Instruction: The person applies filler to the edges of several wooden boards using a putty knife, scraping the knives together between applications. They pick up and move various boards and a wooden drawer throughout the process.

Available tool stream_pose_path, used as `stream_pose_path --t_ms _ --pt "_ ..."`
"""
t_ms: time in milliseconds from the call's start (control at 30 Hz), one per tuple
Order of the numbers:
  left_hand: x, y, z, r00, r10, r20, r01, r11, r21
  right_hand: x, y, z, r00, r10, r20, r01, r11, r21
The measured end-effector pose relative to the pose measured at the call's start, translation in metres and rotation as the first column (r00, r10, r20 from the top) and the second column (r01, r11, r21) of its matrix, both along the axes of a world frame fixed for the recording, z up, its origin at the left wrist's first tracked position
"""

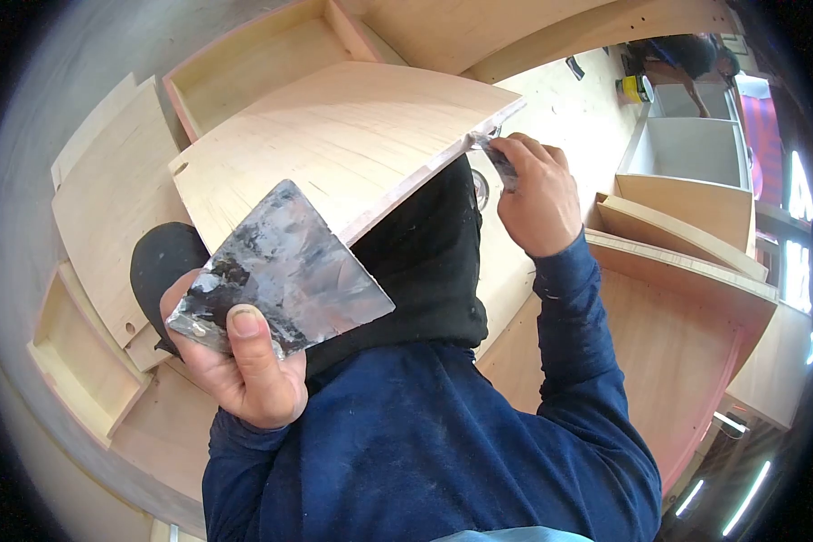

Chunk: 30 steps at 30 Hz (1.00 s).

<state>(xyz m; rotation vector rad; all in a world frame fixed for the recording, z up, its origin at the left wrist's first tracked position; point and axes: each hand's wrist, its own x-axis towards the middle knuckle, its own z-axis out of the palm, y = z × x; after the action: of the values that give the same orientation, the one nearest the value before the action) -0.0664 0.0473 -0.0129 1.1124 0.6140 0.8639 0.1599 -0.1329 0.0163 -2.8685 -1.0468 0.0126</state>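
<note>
Panel of pale wood (334, 135) lies across the seated person's dark-clad legs, its near long edge smeared with whitish paste. The left hand (244, 361), at lower left, has its grip clamped on a flat, four-cornered plate (294, 262) streaked grey, white and black; the thumb presses on top and the fingers curl behind. The plate is in front of the panel's near left corner, covering part of it from this view. The right hand (544, 194) grasps a small, dark scraper (499, 167), fingers wrapped round it, its tip at the panel's pasted edge near the right corner. Beyond the panel is a shallow wooden tray (262, 68). At upper right, a yellow-labelled tub (637, 89) stands near a white-lined cabinet (696, 149), where another person (686, 59) bends over.
</note>
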Motion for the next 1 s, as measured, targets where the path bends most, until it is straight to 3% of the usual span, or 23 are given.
stream_pose_path --t_ms 200,300,433,467,633,700,1000 --pt "0.002 0.001 0.004 1.0 0.026 -0.011 -0.026 1.0 -0.004 -0.033 0.021 -0.007 0.998 0.028 0.048 -0.026 0.998 -0.05" --pt "0.004 0.0 0.008 1.0 0.017 0.0 -0.017 1.0 0.019 -0.047 0.029 0.001 0.971 0.205 -0.12 -0.191 0.975 0.115" --pt "0.003 0.004 0.002 1.0 0.021 0.017 -0.022 0.996 0.089 -0.014 0.013 -0.003 0.989 0.149 -0.003 -0.145 0.966 0.213" --pt "0.005 0.004 0.007 0.999 0.04 0.031 -0.042 0.997 0.063 0.0 0.008 0.0 0.993 0.069 -0.096 -0.053 0.986 0.161" --pt "0.005 0.003 0.005 0.989 0.107 0.101 -0.112 0.993 0.045 0.028 -0.009 -0.018 0.988 -0.053 -0.142 0.069 0.991 0.115" --pt "0.003 0.006 0.003 0.992 0.104 0.078 -0.112 0.988 0.104 0.023 -0.007 -0.017 0.987 -0.038 -0.158 0.059 0.99 0.13" --pt "0.0 0.012 0.003 0.999 0.029 0.038 -0.032 0.997 0.076 -0.013 0.012 0.003 0.958 0.059 -0.281 -0.011 0.985 0.17"
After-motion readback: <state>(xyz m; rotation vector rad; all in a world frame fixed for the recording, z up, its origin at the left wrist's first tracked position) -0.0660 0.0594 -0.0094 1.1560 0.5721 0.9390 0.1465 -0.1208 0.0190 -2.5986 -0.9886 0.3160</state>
